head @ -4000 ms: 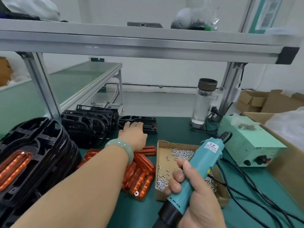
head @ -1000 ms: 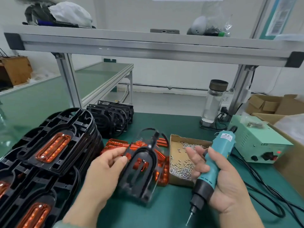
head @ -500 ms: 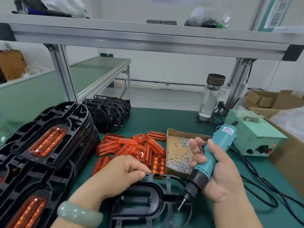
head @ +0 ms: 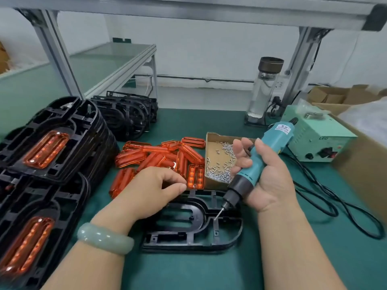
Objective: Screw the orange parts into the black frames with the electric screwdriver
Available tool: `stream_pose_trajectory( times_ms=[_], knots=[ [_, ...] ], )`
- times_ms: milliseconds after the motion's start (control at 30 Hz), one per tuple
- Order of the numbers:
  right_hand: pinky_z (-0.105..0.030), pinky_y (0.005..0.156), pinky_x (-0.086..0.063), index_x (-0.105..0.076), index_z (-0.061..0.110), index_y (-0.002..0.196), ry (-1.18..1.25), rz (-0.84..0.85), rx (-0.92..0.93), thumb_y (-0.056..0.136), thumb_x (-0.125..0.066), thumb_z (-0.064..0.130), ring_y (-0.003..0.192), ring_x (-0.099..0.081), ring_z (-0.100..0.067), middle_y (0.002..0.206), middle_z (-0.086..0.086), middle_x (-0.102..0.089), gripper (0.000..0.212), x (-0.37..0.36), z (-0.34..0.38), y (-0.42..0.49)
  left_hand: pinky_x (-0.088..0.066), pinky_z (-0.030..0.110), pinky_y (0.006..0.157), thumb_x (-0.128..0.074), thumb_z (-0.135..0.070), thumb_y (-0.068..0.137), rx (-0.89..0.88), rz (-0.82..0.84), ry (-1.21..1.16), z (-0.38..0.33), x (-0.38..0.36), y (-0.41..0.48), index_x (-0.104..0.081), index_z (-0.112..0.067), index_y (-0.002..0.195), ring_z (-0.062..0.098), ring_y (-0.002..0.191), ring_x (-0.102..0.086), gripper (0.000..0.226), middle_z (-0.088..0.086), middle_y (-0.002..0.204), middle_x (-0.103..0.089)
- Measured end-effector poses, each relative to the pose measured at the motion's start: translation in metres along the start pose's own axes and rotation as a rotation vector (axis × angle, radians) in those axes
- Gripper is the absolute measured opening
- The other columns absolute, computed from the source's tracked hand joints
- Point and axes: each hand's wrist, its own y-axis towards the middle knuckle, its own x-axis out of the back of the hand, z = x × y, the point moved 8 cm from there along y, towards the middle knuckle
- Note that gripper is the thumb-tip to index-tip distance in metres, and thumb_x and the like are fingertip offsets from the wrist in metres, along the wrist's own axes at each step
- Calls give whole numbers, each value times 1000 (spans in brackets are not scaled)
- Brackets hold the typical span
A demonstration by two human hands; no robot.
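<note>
Room is tight. The left side is walled by stacks of finished black frames with orange inserts [head: 52,143], close beside the left forearm. Behind them sits a row of bare black frames on edge [head: 125,116].

On the far side of the work spot are a pile of orange translucent oblong parts [head: 159,158] and a shallow cardboard tray of small silver screws [head: 217,135], the tray touching the pile. To the right, looped black cables [head: 335,208] lie on the green table [head: 188,273], with a pale green power box [head: 314,141] and a brown cardboard box [head: 360,164] at the edge of view. Open mat is only nearest the person, plus a strip between the flat frame and the cables.

Work piece: one black plastic oval frame [head: 188,237] lies flat mid-table, mat showing through its centre slot.

The left hand [head: 150,191] rests on the frame's far left end, fingers curled, thumb against forefinger. Can't tell if they pinch anything. The right hand [head: 270,181] has its fingers wrapped round the teal electric screwdriver [head: 270,147], tilted, bit down at a rib on the frame's right half. Contact is unclear.
</note>
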Motion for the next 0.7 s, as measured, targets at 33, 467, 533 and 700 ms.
stream_pose_trajectory(
  times_ms=[33, 467, 533, 700],
  knots=[
    [-18, 45, -44, -56, 15, 96, -1, 2, 1, 71, -64, 27, 41, -46, -4, 82, -5, -69, 28, 0, 0, 0, -41, 3, 75, -74, -40, 76, -7, 11, 3, -1, 1, -3, -65, -43, 87, -22, 87, -52, 14, -30, 89, -63],
    [-19, 45, -46, -55, 14, 102, 36, 17, -2, 71, -67, 25, 42, -47, -4, 83, -6, -69, 34, 0, -1, -1, -24, 18, 107, -73, -67, 49, -63, 338, 320, -18, -27, -40, -18, -37, 146, -5, 127, -16, 116, -29, 135, -19],
    [-19, 45, -46, -55, 14, 102, 37, 20, 1, 72, -66, 25, 42, -47, -5, 82, -6, -69, 34, -1, -1, -1, -25, 19, 108, -72, -69, 48, -54, 353, 308, -18, -28, -42, -18, -38, 146, -4, 127, -16, 116, -29, 134, -18],
    [-18, 46, -45, -55, 15, 98, 20, 26, 4, 73, -64, 26, 42, -47, -4, 81, -5, -69, 28, -1, -3, -1, -24, 23, 111, -60, -78, 49, -18, 302, 212, -18, -18, -33, -27, -43, 142, -6, 130, -23, 105, -31, 134, -27]
  ],
)
